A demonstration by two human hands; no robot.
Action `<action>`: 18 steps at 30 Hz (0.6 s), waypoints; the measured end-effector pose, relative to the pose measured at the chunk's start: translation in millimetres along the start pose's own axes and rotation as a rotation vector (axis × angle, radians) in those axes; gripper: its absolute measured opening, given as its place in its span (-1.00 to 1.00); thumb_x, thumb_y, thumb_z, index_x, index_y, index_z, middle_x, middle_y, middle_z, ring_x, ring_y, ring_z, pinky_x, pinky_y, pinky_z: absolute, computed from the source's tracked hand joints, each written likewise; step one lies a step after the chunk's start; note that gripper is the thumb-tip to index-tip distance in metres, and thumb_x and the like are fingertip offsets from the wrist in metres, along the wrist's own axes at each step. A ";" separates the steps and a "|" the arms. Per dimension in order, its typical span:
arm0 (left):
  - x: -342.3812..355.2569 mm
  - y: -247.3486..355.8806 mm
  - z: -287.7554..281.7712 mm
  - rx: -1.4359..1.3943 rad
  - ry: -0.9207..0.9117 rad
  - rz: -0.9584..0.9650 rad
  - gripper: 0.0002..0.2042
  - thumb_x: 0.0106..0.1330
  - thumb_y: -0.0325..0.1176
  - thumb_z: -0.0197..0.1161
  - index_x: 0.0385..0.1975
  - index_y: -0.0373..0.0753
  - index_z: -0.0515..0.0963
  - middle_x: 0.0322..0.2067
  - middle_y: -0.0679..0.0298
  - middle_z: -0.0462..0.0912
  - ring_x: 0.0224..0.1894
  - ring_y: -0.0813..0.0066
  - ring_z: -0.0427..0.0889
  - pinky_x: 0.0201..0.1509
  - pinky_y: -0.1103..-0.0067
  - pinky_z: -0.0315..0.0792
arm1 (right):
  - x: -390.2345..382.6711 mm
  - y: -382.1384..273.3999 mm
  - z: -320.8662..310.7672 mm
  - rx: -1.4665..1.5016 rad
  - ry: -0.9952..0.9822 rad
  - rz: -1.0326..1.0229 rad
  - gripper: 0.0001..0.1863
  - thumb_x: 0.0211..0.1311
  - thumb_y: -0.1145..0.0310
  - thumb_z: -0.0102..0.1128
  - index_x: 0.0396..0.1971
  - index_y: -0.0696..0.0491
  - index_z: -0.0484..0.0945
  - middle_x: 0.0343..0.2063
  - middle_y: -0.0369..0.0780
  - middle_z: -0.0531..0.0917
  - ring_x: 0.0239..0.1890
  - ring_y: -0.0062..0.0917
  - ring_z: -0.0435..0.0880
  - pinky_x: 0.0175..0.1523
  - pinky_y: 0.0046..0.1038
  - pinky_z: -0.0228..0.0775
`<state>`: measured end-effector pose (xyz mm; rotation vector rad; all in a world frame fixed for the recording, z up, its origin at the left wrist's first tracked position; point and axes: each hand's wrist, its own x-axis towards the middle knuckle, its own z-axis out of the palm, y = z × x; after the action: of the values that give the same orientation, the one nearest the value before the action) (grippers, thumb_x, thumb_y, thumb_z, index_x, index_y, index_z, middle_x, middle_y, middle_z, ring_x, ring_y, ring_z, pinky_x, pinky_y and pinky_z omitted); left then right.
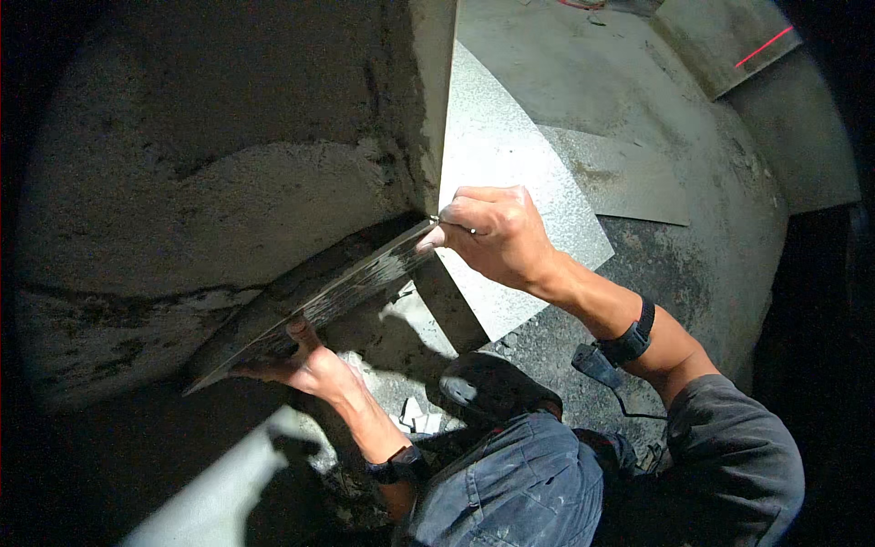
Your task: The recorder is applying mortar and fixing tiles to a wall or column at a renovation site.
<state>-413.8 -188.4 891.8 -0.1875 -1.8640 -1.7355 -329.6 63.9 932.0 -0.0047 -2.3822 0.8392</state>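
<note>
A dark rectangular tile (pixel 355 284) is tilted at the foot of the rough plastered wall (pixel 228 109), its long edge running toward the vertical corner. My left hand (pixel 310 369) grips its lower left part from underneath, thumb up against the tile. My right hand (pixel 488 228) is closed at the tile's upper right end, right at the wall corner, with a small shiny bit by the fingertips that I cannot make out. A bright speckled sheet (pixel 524 155) lies behind my right hand on the floor.
A thinner grey panel (pixel 638 182) lies beyond the bright sheet. More grey slabs (pixel 788 137) are at the upper right, one crossed by a red laser line. My knee and shoe (pixel 483 387) are below, among white scraps (pixel 419 415) and rubble.
</note>
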 end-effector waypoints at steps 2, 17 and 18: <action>-0.6 1.6 -0.7 -0.010 0.010 -0.004 0.24 0.18 -0.06 0.51 0.48 -0.47 -0.45 0.45 -0.34 -0.10 0.47 -0.10 0.13 0.53 0.13 0.08 | -0.6 0.0 2.7 0.015 0.010 -0.012 -0.66 0.05 0.17 0.50 -0.62 0.04 0.53 -0.62 -0.22 0.58 -0.57 -0.32 0.62 -0.51 -0.29 0.44; -42.3 -60.6 -20.0 -0.066 0.255 -0.345 -0.08 0.48 -0.01 0.17 0.50 -0.43 -0.29 0.47 -0.17 0.04 0.45 0.04 0.22 0.53 0.19 0.12 | -36.8 48.3 41.0 -0.036 -0.270 0.015 -0.74 0.00 0.27 0.48 -0.40 0.08 0.61 -0.44 -0.17 0.59 -0.41 -0.20 0.65 -0.34 -0.23 0.52; -40.3 -59.4 -21.9 -0.199 0.173 -0.465 -0.09 0.48 0.06 0.11 0.51 -0.34 -0.30 0.48 -0.09 0.04 0.46 0.05 0.21 0.54 0.16 0.12 | -38.9 51.7 51.8 -0.061 -0.364 0.042 -0.72 0.02 0.22 0.47 -0.41 0.08 0.59 -0.41 -0.16 0.59 -0.36 -0.17 0.66 -0.28 -0.18 0.51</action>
<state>-402.0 -206.5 819.9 0.3379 -1.6961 -2.1691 -335.9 68.3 849.4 0.0807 -2.7556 0.8448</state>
